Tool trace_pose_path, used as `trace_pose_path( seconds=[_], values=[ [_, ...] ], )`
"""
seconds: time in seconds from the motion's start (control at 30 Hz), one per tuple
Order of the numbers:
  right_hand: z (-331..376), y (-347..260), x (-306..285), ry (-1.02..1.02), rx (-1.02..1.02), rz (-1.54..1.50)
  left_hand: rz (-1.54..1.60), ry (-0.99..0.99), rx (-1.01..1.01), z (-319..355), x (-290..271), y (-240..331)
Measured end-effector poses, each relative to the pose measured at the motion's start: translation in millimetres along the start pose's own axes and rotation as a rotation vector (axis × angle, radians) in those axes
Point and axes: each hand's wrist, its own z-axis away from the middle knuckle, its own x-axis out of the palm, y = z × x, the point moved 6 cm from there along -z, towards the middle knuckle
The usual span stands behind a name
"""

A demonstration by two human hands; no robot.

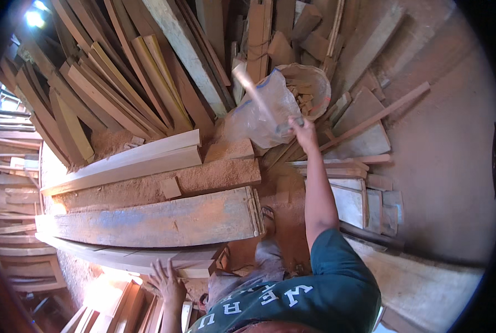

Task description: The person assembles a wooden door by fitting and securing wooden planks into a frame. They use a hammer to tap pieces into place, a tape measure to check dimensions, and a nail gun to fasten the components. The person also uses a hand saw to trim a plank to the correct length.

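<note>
1. Head view: right hand (303,131), fingers curled tight around the end of a pale wooden stick (254,93), arm raised; the stick slants up and left, blurred
2. Behind the stick, a clear plastic bag (264,114) of wood offcuts sits among leaning planks (120,83)
3. Left hand (167,282), fingers spread, presses flat on the edge of a pale board (148,258) at the bottom of a stack
4. Above it lies a broad weathered plank (159,222); sawdust (142,188) covers the boards beyond
</note>
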Motion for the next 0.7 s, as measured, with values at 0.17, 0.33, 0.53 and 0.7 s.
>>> trace_pose_path(
  seconds=[0.17,0.33,0.53,0.7],
  values=[
    [-135,193,-42,0.457,0.517,-0.876,0.162,0.171,-0.277,37,-3,4],
    [-135,213,-6,0.300,0.590,-1.124,0.429,0.099,-0.461,86,38,25],
    [-139,170,-3,0.171,0.422,-1.329,0.609,-0.025,-0.551,95,83,41],
    [-146,160,23,0.147,0.569,-1.008,0.803,-0.123,-0.585,118,157,21]
  ],
)
